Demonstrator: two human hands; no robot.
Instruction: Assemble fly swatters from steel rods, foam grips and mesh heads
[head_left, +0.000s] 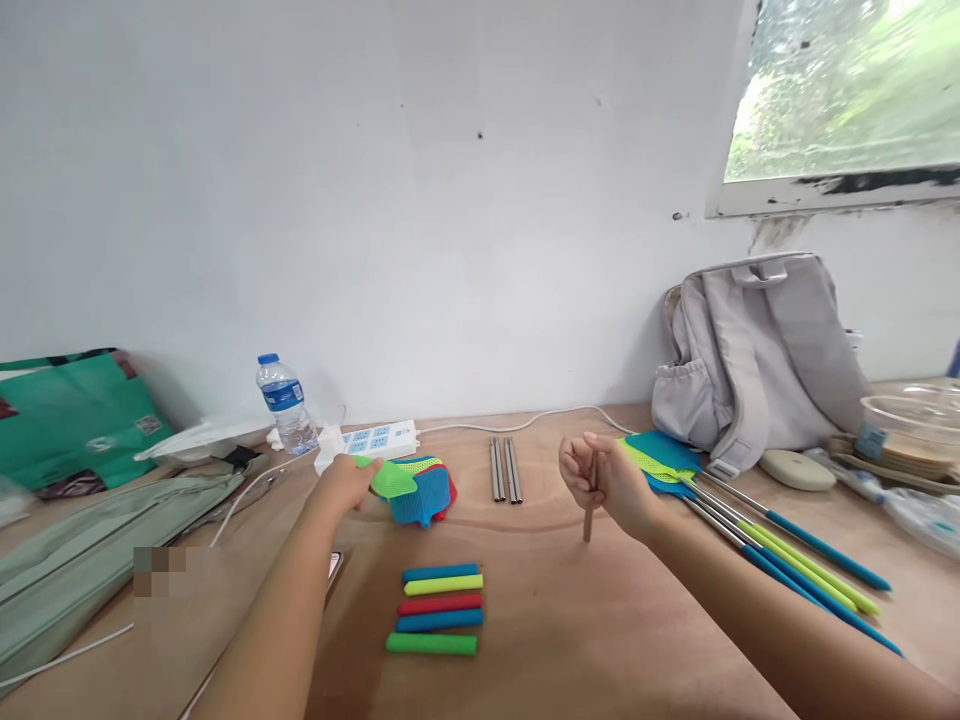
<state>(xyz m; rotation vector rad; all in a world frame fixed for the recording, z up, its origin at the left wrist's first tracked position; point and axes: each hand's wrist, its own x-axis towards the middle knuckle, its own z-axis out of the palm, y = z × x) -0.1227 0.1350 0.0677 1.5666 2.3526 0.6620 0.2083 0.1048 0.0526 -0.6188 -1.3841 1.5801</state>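
Observation:
My left hand (339, 492) is closed on the edge of a green fly swatter head (395, 479), above a pile of other heads. A blue fly swatter head (421, 497) tops that pile, with red and yellow ones partly hidden under it. My right hand (600, 478) is wrapped round a thin metal tube (588, 526), held upright with its lower end showing below the fist. Several metal tubes (505, 472) lie side by side between my hands. Nearer to me is a row of coloured handle grips: blue, yellow, a red grip (441, 605), blue, and a green grip (431, 644).
Assembled fly swatters (787, 555) lie at the right, beside my right forearm. Behind them stand a grey backpack (757, 350) and a plastic cup (907, 430). A water bottle (287, 405), a white power strip (375, 440) and a green bag (82, 420) are at the left.

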